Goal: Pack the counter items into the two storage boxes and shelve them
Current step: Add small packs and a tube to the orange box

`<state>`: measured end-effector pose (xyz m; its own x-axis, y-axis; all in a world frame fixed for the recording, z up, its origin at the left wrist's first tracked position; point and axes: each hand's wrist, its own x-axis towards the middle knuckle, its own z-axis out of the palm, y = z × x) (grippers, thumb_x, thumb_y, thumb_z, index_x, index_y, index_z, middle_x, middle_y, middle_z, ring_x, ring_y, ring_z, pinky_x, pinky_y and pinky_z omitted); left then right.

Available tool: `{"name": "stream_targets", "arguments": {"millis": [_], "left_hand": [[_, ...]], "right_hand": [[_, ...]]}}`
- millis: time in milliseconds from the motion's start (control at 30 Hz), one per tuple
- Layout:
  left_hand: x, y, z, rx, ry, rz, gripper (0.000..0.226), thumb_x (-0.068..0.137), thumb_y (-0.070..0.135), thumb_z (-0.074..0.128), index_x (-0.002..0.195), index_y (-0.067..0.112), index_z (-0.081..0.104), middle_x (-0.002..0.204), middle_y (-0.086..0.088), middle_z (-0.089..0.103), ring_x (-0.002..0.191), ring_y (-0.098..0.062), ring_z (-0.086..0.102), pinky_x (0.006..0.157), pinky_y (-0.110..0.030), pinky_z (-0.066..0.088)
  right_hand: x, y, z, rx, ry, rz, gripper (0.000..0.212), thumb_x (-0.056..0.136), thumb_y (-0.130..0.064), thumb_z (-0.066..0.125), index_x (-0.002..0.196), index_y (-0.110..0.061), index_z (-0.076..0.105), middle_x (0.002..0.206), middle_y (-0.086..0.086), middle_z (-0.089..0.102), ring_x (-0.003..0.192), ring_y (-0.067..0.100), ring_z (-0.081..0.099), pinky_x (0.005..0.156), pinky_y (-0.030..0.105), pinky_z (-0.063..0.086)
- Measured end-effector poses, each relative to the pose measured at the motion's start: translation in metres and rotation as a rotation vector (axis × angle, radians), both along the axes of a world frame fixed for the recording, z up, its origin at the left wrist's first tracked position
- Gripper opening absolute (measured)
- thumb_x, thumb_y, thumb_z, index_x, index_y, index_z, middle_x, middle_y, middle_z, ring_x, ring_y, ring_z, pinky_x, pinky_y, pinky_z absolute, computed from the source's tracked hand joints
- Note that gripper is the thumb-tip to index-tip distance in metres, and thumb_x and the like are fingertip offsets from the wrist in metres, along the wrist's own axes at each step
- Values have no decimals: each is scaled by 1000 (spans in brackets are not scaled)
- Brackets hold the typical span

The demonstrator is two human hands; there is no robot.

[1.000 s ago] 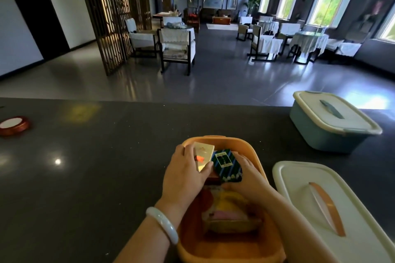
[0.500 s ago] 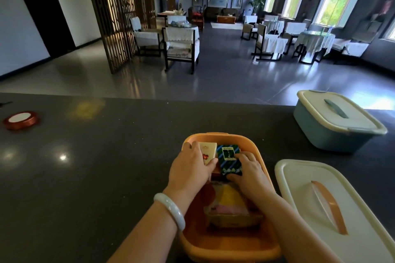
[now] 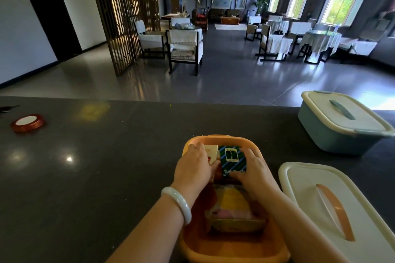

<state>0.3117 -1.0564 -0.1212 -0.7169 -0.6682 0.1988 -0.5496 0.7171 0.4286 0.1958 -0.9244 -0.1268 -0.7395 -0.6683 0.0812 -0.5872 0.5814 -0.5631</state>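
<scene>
Surface: dark speckled worktop [image 3: 89, 177], dining room beyond.
Orange plastic storage box [image 3: 254, 147]: directly ahead, long axis running away.
Left hand [image 3: 195, 170]: gripped cream carton [image 3: 211, 152] at far end.
Right hand [image 3: 254, 172]: held blue striped packet [image 3: 233, 160] alongside.
Lid [image 3: 333, 205]: right-hand side.

An open orange box [image 3: 233, 250] sits on the tabletop [image 3: 96, 177], holding a cream packet [image 3: 212, 152] and a striped blue packet [image 3: 233, 161] at its far end, and a yellow-pink pack [image 3: 234, 207] nearer. Its cream lid [image 3: 342, 209] lies just right. A lidded teal box [image 3: 339, 123] stands farther right.
</scene>
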Motion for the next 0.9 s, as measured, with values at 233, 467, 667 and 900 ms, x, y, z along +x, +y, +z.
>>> {"name": "stream_targets", "arguments": {"millis": [233, 467, 667, 900], "left_hand": [[-19, -4, -5, 31, -51, -42, 56, 83, 58, 63, 115, 14, 50, 117, -4, 55, 110, -19, 53, 84, -29, 44], [-8, -13, 7, 224, -123, -150, 58, 84, 52, 65, 126, 15, 50, 133, -3, 41, 112, -17, 50, 91, -35, 47], [13, -12, 13, 194, -78, -275, 54, 84, 36, 71, 132, 23, 50, 127, 8, 40, 108, -9, 51, 93, -30, 47], [29, -23, -4, -95, -120, -384, 57, 85, 33, 68, 137, 24, 48, 144, 9, 44, 142, -9, 24, 120, -34, 10]], "right_hand": [[-11, 4, 8, 61, 107, 120, 61, 85, -32, 69, 138, -26, 40, 139, -5, 45, 129, 13, 42, 103, 33, 42], [-11, 7, 1, 75, 114, 160, 61, 86, -40, 64, 140, -27, 39, 138, -7, 47, 126, 9, 45, 101, 28, 41], [-10, 8, 0, 73, 116, 165, 61, 86, -42, 64, 140, -28, 39, 139, -8, 47, 128, 8, 43, 104, 29, 39], [-8, 10, -2, 63, 101, 166, 63, 84, -45, 64, 140, -30, 39, 141, -8, 46, 130, 7, 42, 105, 31, 40]]}}
